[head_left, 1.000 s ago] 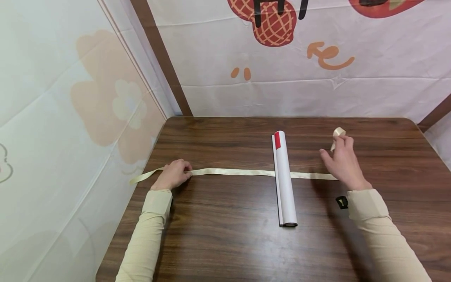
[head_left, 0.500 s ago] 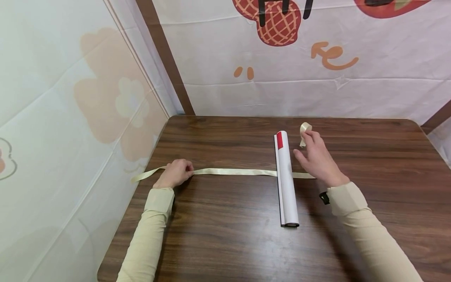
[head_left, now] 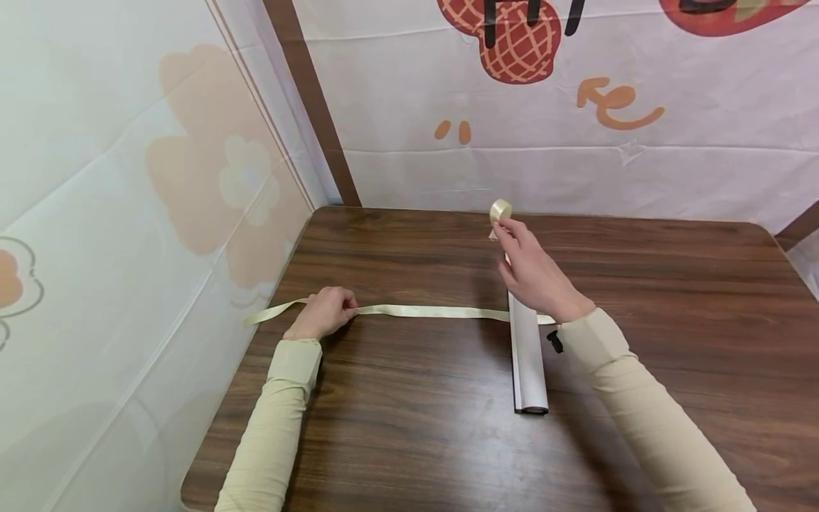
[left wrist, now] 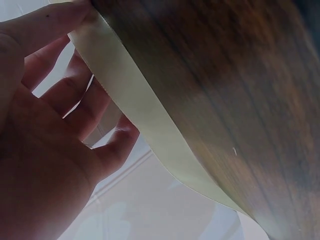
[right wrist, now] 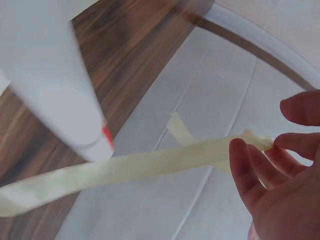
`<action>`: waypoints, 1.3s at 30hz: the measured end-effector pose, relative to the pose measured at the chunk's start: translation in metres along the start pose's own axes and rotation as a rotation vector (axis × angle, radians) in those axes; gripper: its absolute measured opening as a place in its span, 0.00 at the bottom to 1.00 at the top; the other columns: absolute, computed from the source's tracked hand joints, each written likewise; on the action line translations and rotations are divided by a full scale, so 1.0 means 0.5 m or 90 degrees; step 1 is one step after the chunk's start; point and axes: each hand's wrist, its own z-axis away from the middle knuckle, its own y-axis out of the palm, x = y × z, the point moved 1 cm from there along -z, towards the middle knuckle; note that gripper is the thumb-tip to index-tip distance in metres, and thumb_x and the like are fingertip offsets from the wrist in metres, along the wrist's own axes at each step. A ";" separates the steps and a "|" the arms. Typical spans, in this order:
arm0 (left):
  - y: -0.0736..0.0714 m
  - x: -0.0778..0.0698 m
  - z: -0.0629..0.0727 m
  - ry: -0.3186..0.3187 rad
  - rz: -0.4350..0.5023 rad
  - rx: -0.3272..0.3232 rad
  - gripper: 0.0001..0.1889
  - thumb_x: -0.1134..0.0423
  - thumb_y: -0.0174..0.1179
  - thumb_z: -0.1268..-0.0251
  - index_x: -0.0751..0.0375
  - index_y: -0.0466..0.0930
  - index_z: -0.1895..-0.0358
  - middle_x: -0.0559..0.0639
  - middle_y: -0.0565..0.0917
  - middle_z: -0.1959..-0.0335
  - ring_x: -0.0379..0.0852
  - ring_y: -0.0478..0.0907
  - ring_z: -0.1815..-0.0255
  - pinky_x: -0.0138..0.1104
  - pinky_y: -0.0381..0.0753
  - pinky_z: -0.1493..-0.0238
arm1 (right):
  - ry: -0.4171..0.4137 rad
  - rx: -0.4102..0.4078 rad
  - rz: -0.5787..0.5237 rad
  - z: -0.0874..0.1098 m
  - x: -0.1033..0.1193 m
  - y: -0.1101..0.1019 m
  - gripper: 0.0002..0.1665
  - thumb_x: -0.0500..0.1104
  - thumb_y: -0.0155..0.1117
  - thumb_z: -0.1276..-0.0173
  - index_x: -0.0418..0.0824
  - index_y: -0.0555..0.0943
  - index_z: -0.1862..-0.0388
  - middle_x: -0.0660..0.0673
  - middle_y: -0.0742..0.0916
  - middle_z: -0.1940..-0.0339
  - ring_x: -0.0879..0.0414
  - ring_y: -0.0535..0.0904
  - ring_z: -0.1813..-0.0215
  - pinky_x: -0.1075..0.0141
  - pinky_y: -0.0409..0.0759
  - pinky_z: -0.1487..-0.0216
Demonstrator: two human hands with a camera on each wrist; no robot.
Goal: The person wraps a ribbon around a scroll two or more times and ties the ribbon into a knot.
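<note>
A long cream satin ribbon (head_left: 435, 311) runs across the table and under a white rolled-up sheet (head_left: 529, 370). My left hand (head_left: 325, 313) pinches the ribbon near its left end, thumb against the fingers; the loose tail trails off to the left. In the left wrist view the ribbon (left wrist: 140, 110) passes along the fingertips. Raised over the roll's far half, my right hand (head_left: 537, 274) holds the ribbon's other part, whose curled end (head_left: 500, 210) sticks up beyond the fingers. The right wrist view shows the ribbon (right wrist: 150, 165) stretching to those fingers, past the roll's red mark (right wrist: 107, 136).
The brown wood-grain table (head_left: 416, 441) has its far edge against a printed white cloth wall (head_left: 397, 178). Another cloth wall (head_left: 115, 284) closes off the left side. A small black item (head_left: 555, 341) shows at the right cuff.
My right hand has moved left and away from me with the ribbon's curled end, from right of the roll to above it, covering its red mark. The left hand keeps its pinch.
</note>
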 end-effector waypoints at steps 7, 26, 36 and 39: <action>0.000 -0.004 0.002 0.001 0.005 -0.007 0.06 0.63 0.62 0.38 0.55 0.81 0.73 0.49 0.83 0.71 0.49 0.77 0.67 0.54 0.71 0.52 | -0.071 0.036 0.013 -0.030 0.032 0.040 0.33 0.31 0.53 0.35 0.26 0.64 0.31 0.32 0.68 0.31 0.41 0.70 0.34 0.52 0.72 0.37; 0.000 -0.007 0.011 -0.003 0.006 -0.013 0.05 0.63 0.62 0.38 0.55 0.81 0.72 0.50 0.83 0.70 0.50 0.77 0.65 0.56 0.71 0.51 | -0.099 0.199 0.015 -0.059 0.125 0.170 0.36 0.33 0.51 0.34 0.29 0.57 0.27 0.36 0.60 0.23 0.43 0.58 0.23 0.54 0.61 0.26; 0.000 -0.007 0.011 -0.007 0.002 -0.011 0.06 0.63 0.62 0.38 0.54 0.81 0.73 0.49 0.83 0.69 0.50 0.77 0.64 0.55 0.71 0.51 | -0.060 0.267 0.025 -0.066 0.127 0.208 0.37 0.33 0.51 0.33 0.29 0.55 0.26 0.37 0.55 0.21 0.41 0.54 0.22 0.55 0.58 0.25; -0.001 -0.007 0.010 -0.009 0.005 -0.010 0.06 0.63 0.62 0.37 0.54 0.81 0.73 0.49 0.83 0.69 0.49 0.77 0.65 0.56 0.71 0.50 | -0.048 0.286 0.022 -0.067 0.125 0.215 0.37 0.33 0.49 0.33 0.29 0.54 0.25 0.37 0.55 0.21 0.41 0.53 0.22 0.55 0.57 0.25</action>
